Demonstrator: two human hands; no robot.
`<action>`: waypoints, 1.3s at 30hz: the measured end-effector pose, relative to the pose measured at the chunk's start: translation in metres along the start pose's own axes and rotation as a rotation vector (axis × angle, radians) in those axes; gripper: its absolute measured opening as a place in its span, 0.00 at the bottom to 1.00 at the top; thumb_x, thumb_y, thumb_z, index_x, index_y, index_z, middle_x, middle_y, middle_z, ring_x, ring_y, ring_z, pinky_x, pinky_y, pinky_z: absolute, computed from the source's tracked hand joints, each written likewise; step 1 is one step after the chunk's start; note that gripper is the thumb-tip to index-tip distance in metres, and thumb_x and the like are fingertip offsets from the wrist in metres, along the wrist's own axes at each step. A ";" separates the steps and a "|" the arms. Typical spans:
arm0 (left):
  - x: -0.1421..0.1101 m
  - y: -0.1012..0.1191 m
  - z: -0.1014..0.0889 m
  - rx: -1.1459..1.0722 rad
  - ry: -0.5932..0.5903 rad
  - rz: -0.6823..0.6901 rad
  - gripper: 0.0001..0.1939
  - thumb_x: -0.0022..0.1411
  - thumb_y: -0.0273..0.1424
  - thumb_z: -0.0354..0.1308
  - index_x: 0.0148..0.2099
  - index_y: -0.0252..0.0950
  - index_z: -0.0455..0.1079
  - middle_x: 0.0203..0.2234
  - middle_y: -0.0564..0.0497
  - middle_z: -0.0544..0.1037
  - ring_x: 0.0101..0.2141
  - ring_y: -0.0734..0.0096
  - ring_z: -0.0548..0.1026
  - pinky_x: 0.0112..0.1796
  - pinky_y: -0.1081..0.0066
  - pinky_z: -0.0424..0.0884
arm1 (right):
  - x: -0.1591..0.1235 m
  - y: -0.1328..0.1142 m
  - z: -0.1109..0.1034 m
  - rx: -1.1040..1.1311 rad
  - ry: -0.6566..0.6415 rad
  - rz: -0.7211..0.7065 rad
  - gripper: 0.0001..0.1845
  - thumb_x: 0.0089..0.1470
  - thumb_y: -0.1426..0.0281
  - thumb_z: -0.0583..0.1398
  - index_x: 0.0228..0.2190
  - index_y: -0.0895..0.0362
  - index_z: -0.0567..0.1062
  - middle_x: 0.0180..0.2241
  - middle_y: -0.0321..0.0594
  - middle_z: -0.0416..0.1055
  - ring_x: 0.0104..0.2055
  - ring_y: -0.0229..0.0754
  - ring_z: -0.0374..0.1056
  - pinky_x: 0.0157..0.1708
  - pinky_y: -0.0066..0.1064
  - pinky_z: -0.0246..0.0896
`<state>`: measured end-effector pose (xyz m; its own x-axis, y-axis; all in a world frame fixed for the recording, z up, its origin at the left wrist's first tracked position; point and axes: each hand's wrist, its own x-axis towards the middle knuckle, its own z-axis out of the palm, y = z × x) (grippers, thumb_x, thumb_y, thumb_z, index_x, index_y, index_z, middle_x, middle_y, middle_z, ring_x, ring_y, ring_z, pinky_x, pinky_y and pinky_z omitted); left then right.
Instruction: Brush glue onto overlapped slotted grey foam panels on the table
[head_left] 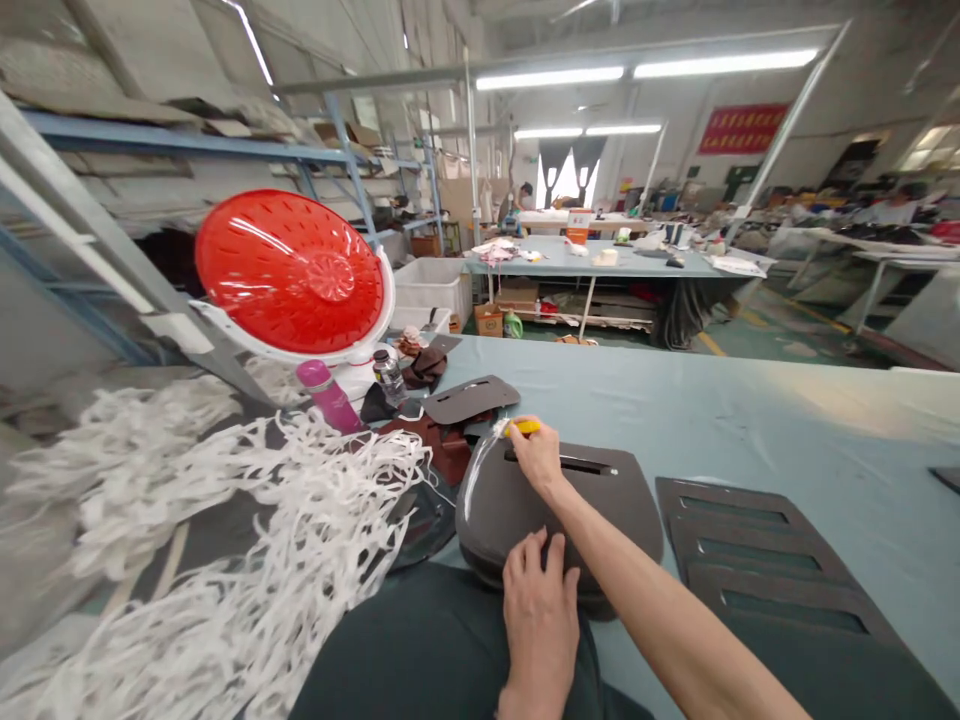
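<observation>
A dark grey leather panel [600,500] with a slot lies on the pale blue table in front of me. My left hand [538,610] rests flat on its near edge, fingers stretched out and pressing down. My right hand [534,452] reaches across to the panel's far left corner, fingers closed around a small yellow tool [523,427]. A thin white strip [480,465] curves along the panel's left edge from that tool.
A heap of white strips [247,540] covers the left. Behind it stand a red fan [289,272], a pink bottle [328,395] and more leather pieces [469,397]. Slotted dark panels [757,560] lie to the right. Other worktables and people fill the far room.
</observation>
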<state>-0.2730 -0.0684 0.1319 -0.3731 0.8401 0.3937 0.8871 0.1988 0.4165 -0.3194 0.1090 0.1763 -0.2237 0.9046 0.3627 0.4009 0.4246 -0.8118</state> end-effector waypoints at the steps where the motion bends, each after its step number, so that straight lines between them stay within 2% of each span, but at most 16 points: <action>1: 0.001 0.000 0.000 -0.007 -0.004 -0.003 0.17 0.64 0.32 0.49 0.54 0.42 0.66 0.48 0.48 0.69 0.48 0.62 0.66 0.48 0.58 0.67 | 0.004 0.005 -0.005 -0.018 0.008 0.015 0.16 0.50 0.61 0.54 0.32 0.55 0.78 0.25 0.36 0.74 0.27 0.40 0.70 0.31 0.27 0.61; 4: 0.003 -0.001 -0.001 -0.015 -0.024 -0.001 0.17 0.64 0.33 0.49 0.54 0.43 0.66 0.48 0.47 0.69 0.47 0.62 0.66 0.47 0.59 0.67 | 0.006 0.030 -0.044 -0.090 0.039 0.122 0.16 0.49 0.61 0.54 0.30 0.55 0.78 0.19 0.35 0.72 0.24 0.40 0.70 0.31 0.28 0.61; 10: 0.007 -0.004 -0.002 0.022 -0.052 0.056 0.16 0.64 0.35 0.50 0.53 0.43 0.68 0.47 0.46 0.70 0.46 0.62 0.66 0.44 0.61 0.66 | -0.022 0.082 -0.173 -0.359 0.399 0.394 0.17 0.48 0.63 0.52 0.25 0.58 0.77 0.14 0.37 0.69 0.23 0.43 0.69 0.30 0.29 0.59; 13: 0.006 -0.003 0.000 0.041 -0.054 0.083 0.17 0.63 0.35 0.50 0.53 0.41 0.68 0.47 0.45 0.70 0.45 0.59 0.66 0.42 0.60 0.65 | -0.054 0.083 -0.201 -0.367 0.439 0.411 0.15 0.48 0.63 0.52 0.24 0.57 0.76 0.16 0.36 0.70 0.22 0.42 0.69 0.30 0.28 0.58; 17: 0.005 -0.002 -0.001 -0.005 -0.084 0.040 0.17 0.63 0.36 0.50 0.53 0.41 0.68 0.47 0.43 0.70 0.44 0.56 0.67 0.41 0.57 0.65 | -0.118 0.058 -0.211 -0.442 0.441 0.350 0.12 0.49 0.63 0.54 0.22 0.56 0.73 0.18 0.35 0.70 0.22 0.39 0.66 0.27 0.27 0.56; 20: 0.016 -0.013 -0.012 -0.238 -0.185 -0.009 0.17 0.64 0.37 0.47 0.51 0.41 0.69 0.47 0.45 0.71 0.46 0.58 0.68 0.45 0.57 0.66 | -0.155 0.024 -0.205 -0.431 0.502 0.248 0.10 0.50 0.66 0.55 0.22 0.56 0.70 0.19 0.34 0.69 0.21 0.37 0.64 0.27 0.27 0.56; 23: 0.039 -0.039 -0.029 -0.553 -0.204 -0.141 0.18 0.66 0.37 0.43 0.52 0.39 0.66 0.47 0.47 0.73 0.47 0.66 0.70 0.50 0.61 0.65 | -0.167 -0.016 -0.166 -0.217 0.446 0.087 0.07 0.52 0.68 0.56 0.25 0.56 0.71 0.24 0.36 0.70 0.24 0.36 0.65 0.29 0.26 0.59; 25: 0.055 -0.060 -0.039 -0.655 -0.142 -0.258 0.19 0.66 0.39 0.42 0.53 0.39 0.65 0.47 0.47 0.74 0.47 0.69 0.71 0.51 0.63 0.65 | -0.168 -0.036 -0.123 -0.032 0.215 -0.046 0.06 0.53 0.70 0.56 0.29 0.56 0.72 0.27 0.38 0.72 0.27 0.36 0.68 0.31 0.26 0.62; 27: 0.068 -0.078 -0.044 -0.657 -0.136 -0.316 0.19 0.65 0.39 0.42 0.53 0.39 0.64 0.46 0.48 0.75 0.47 0.69 0.72 0.50 0.63 0.66 | -0.170 -0.045 -0.086 0.098 -0.010 -0.171 0.07 0.53 0.71 0.56 0.33 0.56 0.74 0.31 0.39 0.75 0.30 0.37 0.70 0.34 0.26 0.64; 29: 0.075 -0.092 -0.043 -0.585 -0.205 -0.308 0.19 0.64 0.37 0.43 0.52 0.39 0.65 0.43 0.48 0.76 0.46 0.68 0.73 0.50 0.62 0.66 | -0.176 -0.036 -0.074 0.135 -0.084 -0.201 0.08 0.54 0.71 0.56 0.35 0.56 0.74 0.33 0.39 0.75 0.32 0.38 0.71 0.35 0.27 0.65; 30: 0.076 -0.096 -0.041 -0.533 -0.239 -0.285 0.18 0.64 0.36 0.43 0.52 0.38 0.66 0.42 0.48 0.76 0.46 0.67 0.72 0.50 0.61 0.65 | -0.180 -0.026 -0.082 0.116 -0.061 -0.167 0.08 0.54 0.71 0.56 0.35 0.56 0.75 0.32 0.39 0.75 0.32 0.38 0.71 0.35 0.27 0.65; 32: 0.074 -0.100 -0.036 -0.446 -0.267 -0.210 0.19 0.64 0.34 0.42 0.52 0.37 0.66 0.43 0.47 0.76 0.47 0.67 0.71 0.52 0.60 0.64 | -0.189 0.001 -0.119 0.024 0.057 -0.042 0.06 0.54 0.70 0.57 0.32 0.56 0.74 0.30 0.38 0.74 0.29 0.37 0.70 0.31 0.26 0.64; 34: 0.069 -0.097 -0.031 -0.370 -0.248 -0.115 0.20 0.64 0.32 0.41 0.55 0.37 0.64 0.44 0.46 0.74 0.47 0.67 0.70 0.52 0.60 0.64 | -0.193 0.024 -0.168 -0.137 0.266 0.069 0.05 0.53 0.69 0.59 0.29 0.57 0.74 0.27 0.37 0.73 0.25 0.36 0.68 0.27 0.25 0.62; 36: 0.064 -0.087 -0.029 -0.241 -0.235 -0.024 0.21 0.65 0.34 0.42 0.57 0.39 0.64 0.43 0.46 0.72 0.45 0.65 0.70 0.51 0.60 0.64 | -0.187 0.033 -0.197 -0.273 0.490 0.155 0.06 0.51 0.68 0.60 0.27 0.57 0.73 0.25 0.37 0.72 0.24 0.36 0.67 0.26 0.25 0.60; 37: 0.062 -0.081 -0.029 -0.156 -0.224 0.013 0.20 0.65 0.35 0.43 0.56 0.40 0.65 0.43 0.45 0.71 0.45 0.64 0.69 0.49 0.59 0.65 | -0.179 0.030 -0.197 -0.286 0.540 0.166 0.06 0.51 0.67 0.60 0.27 0.58 0.73 0.25 0.37 0.72 0.24 0.36 0.66 0.26 0.25 0.60; 39: 0.057 -0.069 -0.029 0.021 -0.197 0.054 0.19 0.64 0.36 0.46 0.55 0.43 0.67 0.42 0.44 0.69 0.44 0.61 0.68 0.46 0.58 0.67 | -0.154 0.014 -0.166 -0.191 0.496 0.135 0.07 0.52 0.67 0.59 0.29 0.57 0.74 0.27 0.37 0.72 0.25 0.37 0.67 0.28 0.26 0.61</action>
<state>-0.3631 -0.0485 0.1494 -0.2665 0.9320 0.2458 0.9105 0.1598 0.3815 -0.1319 -0.0183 0.1856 0.2678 0.8405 0.4711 0.5619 0.2610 -0.7850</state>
